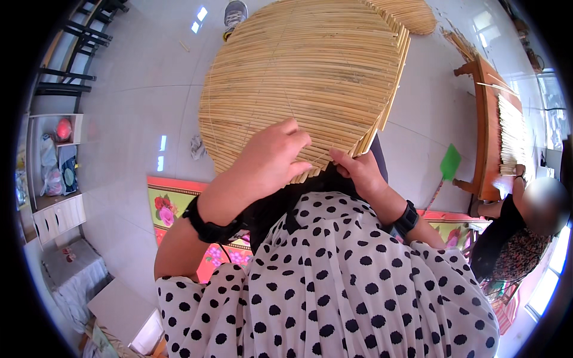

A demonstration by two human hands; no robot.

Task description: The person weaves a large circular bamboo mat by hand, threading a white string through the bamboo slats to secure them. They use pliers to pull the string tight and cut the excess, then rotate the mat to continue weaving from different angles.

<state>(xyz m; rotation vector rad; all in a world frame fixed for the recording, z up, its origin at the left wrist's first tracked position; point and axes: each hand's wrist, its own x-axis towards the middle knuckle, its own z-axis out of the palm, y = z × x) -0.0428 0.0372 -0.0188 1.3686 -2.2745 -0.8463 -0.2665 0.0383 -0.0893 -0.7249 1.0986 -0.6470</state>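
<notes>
A large round mat of pale yellow stalks [304, 65] lies across my lap, its rows running side to side. Thin thread lines cross it, and uneven stalk ends stick out along its right and near edges. My left hand [274, 152] is over the near part of the mat, fingers curled in and thumb by the near edge. Whatever is in its grasp is too small or hidden to make out. At the near right edge my right hand [361, 171] grips the stalk mat, thumb on top and fingers folded beneath. Both wrists wear black bands.
Another stalk mat [409, 15] lies on the floor beyond. To the right, a wooden low table [488, 131] carries a row of pale stalks, with a seated person beside it. A green fly swatter [450, 162] stands nearby. Black stools [65, 80] and a shelf unit [57, 209] are left.
</notes>
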